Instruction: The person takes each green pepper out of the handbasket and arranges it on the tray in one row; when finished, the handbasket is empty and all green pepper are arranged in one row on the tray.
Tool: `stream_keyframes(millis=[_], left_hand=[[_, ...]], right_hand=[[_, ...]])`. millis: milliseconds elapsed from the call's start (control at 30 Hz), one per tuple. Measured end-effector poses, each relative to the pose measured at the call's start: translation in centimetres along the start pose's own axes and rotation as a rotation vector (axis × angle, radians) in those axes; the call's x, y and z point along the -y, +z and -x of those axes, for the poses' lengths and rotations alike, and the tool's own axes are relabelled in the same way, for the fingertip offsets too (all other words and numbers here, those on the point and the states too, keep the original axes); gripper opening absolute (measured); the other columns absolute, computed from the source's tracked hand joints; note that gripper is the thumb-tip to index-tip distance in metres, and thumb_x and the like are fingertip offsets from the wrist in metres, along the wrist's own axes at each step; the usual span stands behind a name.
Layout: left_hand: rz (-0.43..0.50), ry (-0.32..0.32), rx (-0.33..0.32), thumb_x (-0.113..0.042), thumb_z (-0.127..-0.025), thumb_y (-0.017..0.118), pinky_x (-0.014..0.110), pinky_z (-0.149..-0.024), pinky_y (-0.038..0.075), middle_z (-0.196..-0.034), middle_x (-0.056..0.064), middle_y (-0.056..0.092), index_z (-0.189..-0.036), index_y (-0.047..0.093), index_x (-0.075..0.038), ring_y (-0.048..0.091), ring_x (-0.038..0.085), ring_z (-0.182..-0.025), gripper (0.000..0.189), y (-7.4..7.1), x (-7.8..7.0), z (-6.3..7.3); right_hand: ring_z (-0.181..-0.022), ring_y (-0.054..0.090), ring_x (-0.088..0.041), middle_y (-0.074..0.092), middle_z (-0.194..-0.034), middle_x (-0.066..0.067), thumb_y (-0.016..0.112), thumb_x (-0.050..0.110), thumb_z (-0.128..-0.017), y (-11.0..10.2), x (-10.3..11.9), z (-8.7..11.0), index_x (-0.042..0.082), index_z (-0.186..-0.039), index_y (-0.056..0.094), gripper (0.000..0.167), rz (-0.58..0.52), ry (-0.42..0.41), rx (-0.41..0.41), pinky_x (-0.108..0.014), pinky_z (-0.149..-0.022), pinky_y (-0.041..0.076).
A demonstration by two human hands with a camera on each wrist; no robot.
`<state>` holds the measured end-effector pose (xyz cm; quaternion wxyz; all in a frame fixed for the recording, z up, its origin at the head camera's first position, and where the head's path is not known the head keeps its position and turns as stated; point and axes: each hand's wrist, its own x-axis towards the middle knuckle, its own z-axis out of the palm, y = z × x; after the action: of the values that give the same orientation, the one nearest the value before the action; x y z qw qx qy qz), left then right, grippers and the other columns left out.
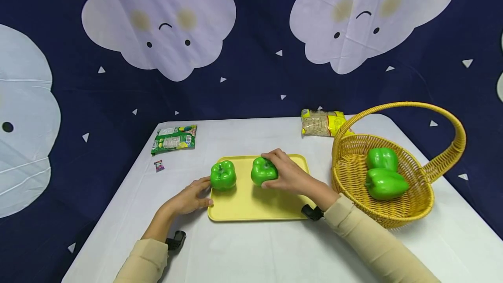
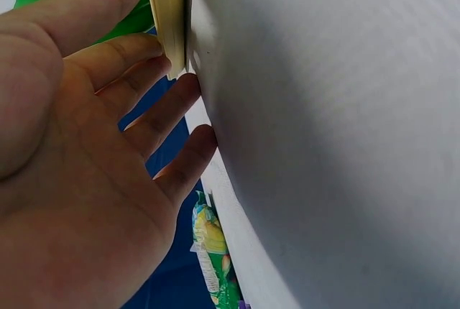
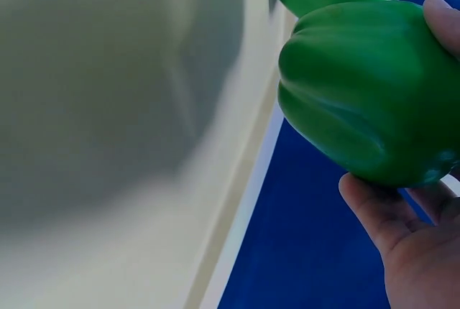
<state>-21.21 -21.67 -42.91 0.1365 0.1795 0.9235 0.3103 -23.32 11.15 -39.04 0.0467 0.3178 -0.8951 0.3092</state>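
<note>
My right hand (image 1: 288,174) grips a green bell pepper (image 1: 263,171) between thumb and fingers, over the right half of the yellow tray (image 1: 251,206). In the right wrist view this bell pepper (image 3: 352,93) appears held off the tray surface. A second green bell pepper (image 1: 223,175) rests at the tray's left side. My left hand (image 1: 190,198) lies at the tray's left edge, thumb and fingers spread, fingertips at the rim. The left wrist view shows that hand (image 2: 93,144) with its palm bare and its fingers loosely extended beside the tray edge (image 2: 169,21).
On the right stands a yellow wicker basket (image 1: 341,182) with a tall handle, holding two green bell peppers (image 1: 385,182). A yellow packet (image 1: 320,123) lies behind it. At the back left are a green packet (image 1: 174,139) and a small purple wrapper (image 1: 159,165). A dark cloud-patterned cloth (image 1: 259,86) hangs behind.
</note>
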Motion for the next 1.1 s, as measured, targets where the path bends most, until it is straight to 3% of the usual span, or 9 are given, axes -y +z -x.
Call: stream_keyframes(millis=[400, 1100], left_hand=[[-0.007, 0.013, -0.002, -0.021, -0.086, 0.068, 0.062, -0.113, 0.019, -0.152, 0.019, 0.031, -0.14, 0.042, 0.0, 0.024, 0.045, -0.14, 0.063, 0.0, -0.1, 0.2], [-0.01, 0.026, -0.004, -0.021, -0.085, 0.068, 0.062, -0.113, 0.02, -0.151, 0.022, 0.032, -0.141, 0.041, 0.001, 0.025, 0.046, -0.139, 0.065, 0.0, -0.1, 0.1]], right_hand=[[-0.104, 0.053, -0.02, 0.048, -0.122, -0.007, 0.079, 0.031, -0.074, 1.7, 0.5, -1.6, 0.009, -0.138, 0.044, 0.076, 0.003, 0.019, 0.048, -0.036, -0.088, 0.049], [-0.11, 0.05, -0.019, 0.046, -0.125, -0.007, 0.078, 0.037, -0.075, 3.4, 0.4, -2.7, 0.009, -0.14, 0.042, 0.079, 0.031, 0.044, 0.085, -0.036, -0.093, 0.047]])
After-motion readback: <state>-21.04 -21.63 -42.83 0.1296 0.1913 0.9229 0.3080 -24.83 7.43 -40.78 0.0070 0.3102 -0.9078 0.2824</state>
